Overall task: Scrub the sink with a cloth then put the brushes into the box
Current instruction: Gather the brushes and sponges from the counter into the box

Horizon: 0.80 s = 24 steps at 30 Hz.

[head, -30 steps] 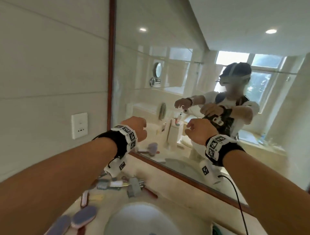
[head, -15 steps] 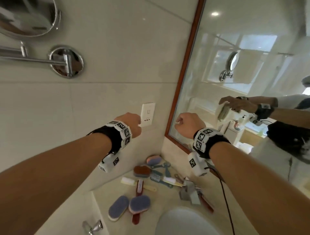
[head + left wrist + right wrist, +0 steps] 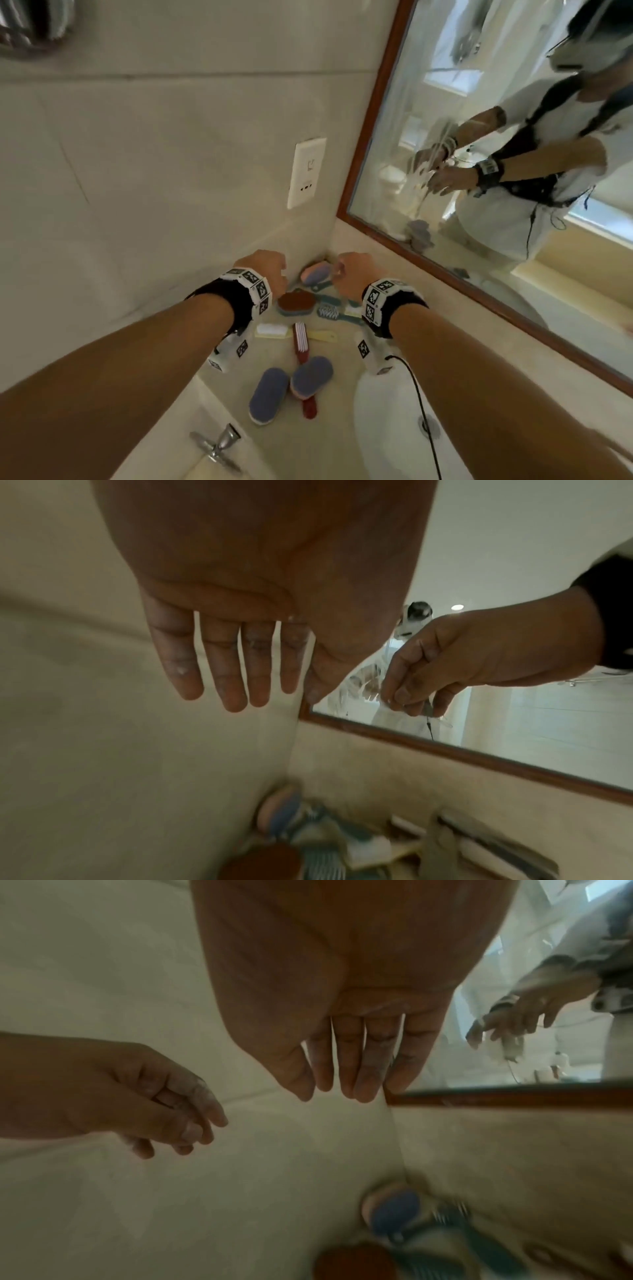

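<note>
Several brushes lie on the beige counter in the corner between wall and mirror: two purple oval brushes point(image 3: 269, 394) point(image 3: 311, 377), a red-handled brush point(image 3: 301, 339), a brown-topped brush point(image 3: 296, 301) and a teal brush point(image 3: 330, 311). My left hand point(image 3: 265, 270) and right hand point(image 3: 349, 274) hover side by side just above the far end of this pile. In the wrist views the left hand point(image 3: 232, 669) and right hand point(image 3: 349, 1056) hang with near-straight fingers and hold nothing. The white sink point(image 3: 387, 428) lies under my right forearm. No cloth or box shows.
A framed mirror point(image 3: 479, 137) runs along the right wall and reflects a person. A white wall socket point(image 3: 306, 173) sits above the brushes. A chrome tap handle point(image 3: 219, 445) stands at the counter's near left. A black cable hangs from my right wrist over the sink.
Both hands have dropped from socket height to just over the brushes in the corner. The head view has tilted down, so more of the counter and sink shows.
</note>
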### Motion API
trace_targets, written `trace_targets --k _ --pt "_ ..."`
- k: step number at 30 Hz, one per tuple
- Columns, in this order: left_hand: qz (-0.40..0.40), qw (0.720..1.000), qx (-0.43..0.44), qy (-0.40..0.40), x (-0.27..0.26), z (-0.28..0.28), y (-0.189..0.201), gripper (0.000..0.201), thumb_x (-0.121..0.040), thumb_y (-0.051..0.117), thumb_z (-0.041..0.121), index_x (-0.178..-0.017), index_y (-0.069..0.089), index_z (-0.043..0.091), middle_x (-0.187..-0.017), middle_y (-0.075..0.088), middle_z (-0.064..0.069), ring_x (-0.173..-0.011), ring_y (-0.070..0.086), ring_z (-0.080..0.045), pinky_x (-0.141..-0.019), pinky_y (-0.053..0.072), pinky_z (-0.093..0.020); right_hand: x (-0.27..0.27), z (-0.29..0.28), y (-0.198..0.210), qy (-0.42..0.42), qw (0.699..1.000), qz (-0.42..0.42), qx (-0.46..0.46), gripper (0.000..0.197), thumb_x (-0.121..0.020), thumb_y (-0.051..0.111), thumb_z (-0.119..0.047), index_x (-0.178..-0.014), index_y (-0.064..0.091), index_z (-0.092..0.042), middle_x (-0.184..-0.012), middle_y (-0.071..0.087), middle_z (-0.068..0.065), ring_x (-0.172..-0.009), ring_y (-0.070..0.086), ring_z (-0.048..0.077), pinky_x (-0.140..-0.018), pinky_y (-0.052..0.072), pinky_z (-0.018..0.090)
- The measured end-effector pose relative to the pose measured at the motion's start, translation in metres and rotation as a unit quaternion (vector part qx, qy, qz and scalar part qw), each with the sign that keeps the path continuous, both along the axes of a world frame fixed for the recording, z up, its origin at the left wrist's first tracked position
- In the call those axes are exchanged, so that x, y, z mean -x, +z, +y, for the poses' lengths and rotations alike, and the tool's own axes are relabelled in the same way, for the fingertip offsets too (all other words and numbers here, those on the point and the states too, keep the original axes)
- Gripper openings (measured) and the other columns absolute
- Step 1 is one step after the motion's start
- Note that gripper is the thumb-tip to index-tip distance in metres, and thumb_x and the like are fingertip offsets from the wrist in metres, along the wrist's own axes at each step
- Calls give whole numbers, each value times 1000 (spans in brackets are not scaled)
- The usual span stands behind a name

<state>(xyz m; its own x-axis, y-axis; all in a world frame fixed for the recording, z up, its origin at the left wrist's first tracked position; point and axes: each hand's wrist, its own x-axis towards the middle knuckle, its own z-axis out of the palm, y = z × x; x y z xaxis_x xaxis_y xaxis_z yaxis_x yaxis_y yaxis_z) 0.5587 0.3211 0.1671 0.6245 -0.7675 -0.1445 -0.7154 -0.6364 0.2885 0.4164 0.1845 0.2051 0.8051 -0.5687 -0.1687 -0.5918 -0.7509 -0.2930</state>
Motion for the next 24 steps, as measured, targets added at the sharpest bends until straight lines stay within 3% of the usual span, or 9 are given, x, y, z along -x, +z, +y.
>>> trace_targets --k 2,4,7,9,12,15,17,20,24 --pt "38 999 -32 -6 8 3 -37 44 -88 58 37 -129 52 22 -133 53 -2 -116 55 -26 -97 47 -35 2 5 -40 1 999 48 10 12 -96 48 -20 -90 59 -21 -87 61 -6 -81 60 21 -66 47 22" --pt "72 995 -63 0 18 8 -76 51 -89 56 39 -135 46 21 -139 49 -4 -122 52 -26 -100 45 -35 3 7 -82 -6 995 101 -13 19 -94 50 -25 -109 60 -19 -109 64 2 -99 63 24 -81 53 32" --pt "107 988 -109 14 29 19 -131 69 -84 59 52 -140 34 19 -140 44 -6 -124 49 -27 -100 44 -37 7 14 -134 5 985 155 -72 51 -84 65 -22 -133 50 -27 -137 51 2 -122 52 26 -96 49 38" --pt "140 979 -147 22 39 27 -162 78 -80 57 61 -140 31 18 -139 42 -7 -124 48 -28 -100 44 -40 10 20 -161 43 977 198 -65 63 -80 65 -16 -138 44 -28 -136 45 4 -125 45 30 -98 47 42" --pt "160 970 -179 30 57 36 -198 66 -80 51 62 -131 36 23 -132 42 -5 -117 49 -28 -96 43 -43 14 31 -197 97 966 240 -28 68 -77 69 -22 -138 40 -26 -136 40 4 -121 38 31 -97 45 44" --pt "168 964 -199 44 71 33 -215 60 -78 59 57 -124 40 24 -126 42 -4 -115 49 -28 -95 44 -43 22 38 -225 114 964 240 -17 84 -74 73 -32 -145 29 -25 -141 40 2 -122 38 30 -99 42 44" --pt "166 962 -213 38 77 31 -221 73 -73 69 59 -127 36 24 -128 39 -4 -117 49 -28 -94 45 -42 29 41 -240 125 960 248 -14 98 -70 79 -37 -149 22 -25 -140 40 2 -124 37 30 -101 40 44" --pt "165 963 -210 37 77 32 -228 85 -67 77 55 -131 31 24 -129 37 -4 -117 48 -28 -91 46 -42 33 40 -251 127 960 248 -12 96 -69 80 -36 -148 25 -28 -139 38 1 -127 34 30 -101 39 44" --pt "152 968 -197 29 74 38 -236 82 -71 75 48 -134 30 23 -128 39 -5 -116 49 -28 -89 47 -40 36 38 -253 99 969 223 -41 93 -71 77 -35 -147 23 -36 -133 40 -1 -123 35 29 -99 41 44"
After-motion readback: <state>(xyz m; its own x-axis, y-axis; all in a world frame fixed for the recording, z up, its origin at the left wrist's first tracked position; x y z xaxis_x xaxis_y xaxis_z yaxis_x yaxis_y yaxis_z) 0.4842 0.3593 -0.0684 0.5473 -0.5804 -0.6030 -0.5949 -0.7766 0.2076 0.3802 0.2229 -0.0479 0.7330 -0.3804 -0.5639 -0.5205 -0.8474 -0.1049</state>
